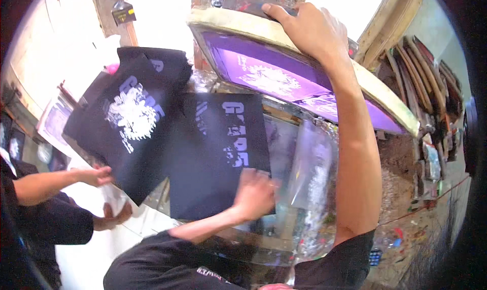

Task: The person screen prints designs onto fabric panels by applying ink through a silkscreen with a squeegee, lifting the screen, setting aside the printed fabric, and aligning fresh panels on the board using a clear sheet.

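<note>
My right hand (319, 33) grips the pale upper edge of a screen-printing frame (365, 79), tilted up with its purple mesh and a pale leafy design facing me. Below it, a black fabric panel (203, 163) with purple block lettering lies flat on the work surface. My left hand (256, 194) is over the panel's lower right part, its fingers curled but blurred; whether it pinches the cloth I cannot make out. Left of this panel lies more black fabric (134, 112) with a white leafy print, overlapping other dark pieces.
At the left, another person's hands (104, 188) are beside the printed fabric. A clear plastic sheet (309, 163) lies right of the panel. Several wooden frames (418, 82) lean against the right wall. Scraps (398, 239) litter the floor at lower right.
</note>
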Available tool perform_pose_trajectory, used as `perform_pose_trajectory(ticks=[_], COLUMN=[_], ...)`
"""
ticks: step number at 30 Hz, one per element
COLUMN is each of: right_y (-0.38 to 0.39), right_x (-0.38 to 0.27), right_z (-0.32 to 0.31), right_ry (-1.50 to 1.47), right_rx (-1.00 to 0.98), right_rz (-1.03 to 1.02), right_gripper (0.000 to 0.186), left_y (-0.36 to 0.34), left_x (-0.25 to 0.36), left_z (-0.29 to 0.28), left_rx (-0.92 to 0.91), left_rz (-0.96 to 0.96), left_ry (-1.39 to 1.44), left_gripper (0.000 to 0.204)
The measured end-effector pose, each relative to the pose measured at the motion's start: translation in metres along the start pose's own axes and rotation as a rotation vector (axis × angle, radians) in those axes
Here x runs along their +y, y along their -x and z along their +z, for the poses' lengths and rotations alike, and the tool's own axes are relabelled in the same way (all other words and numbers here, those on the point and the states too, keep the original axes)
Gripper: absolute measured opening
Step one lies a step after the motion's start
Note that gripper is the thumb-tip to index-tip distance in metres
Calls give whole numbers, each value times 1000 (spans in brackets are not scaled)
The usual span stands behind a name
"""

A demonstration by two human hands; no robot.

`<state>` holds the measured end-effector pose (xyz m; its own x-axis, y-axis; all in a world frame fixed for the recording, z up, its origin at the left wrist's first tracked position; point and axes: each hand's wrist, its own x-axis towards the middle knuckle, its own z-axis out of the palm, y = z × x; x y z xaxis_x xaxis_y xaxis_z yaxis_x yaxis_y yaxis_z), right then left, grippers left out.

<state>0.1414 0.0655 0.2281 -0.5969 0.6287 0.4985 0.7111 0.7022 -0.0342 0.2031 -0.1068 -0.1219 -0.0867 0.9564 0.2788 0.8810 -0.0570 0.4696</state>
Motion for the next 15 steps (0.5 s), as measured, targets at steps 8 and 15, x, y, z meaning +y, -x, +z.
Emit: perform_pose_trajectory(ticks=[8,15], right_y=[-6,-12], right_x=[-20,-20], right_z=[-12,-8], right_ry=[-149,-144], right_rx=[54,-7], right_rz=[-25,-9], right_gripper=[76,76], left_y=[76,82], left_x=[-101,-114], left_z=[-36,-44], left_rx=[-261,-237], left_rz=[-82,-28], left_ry=[-279,-228], left_gripper=[72,74])
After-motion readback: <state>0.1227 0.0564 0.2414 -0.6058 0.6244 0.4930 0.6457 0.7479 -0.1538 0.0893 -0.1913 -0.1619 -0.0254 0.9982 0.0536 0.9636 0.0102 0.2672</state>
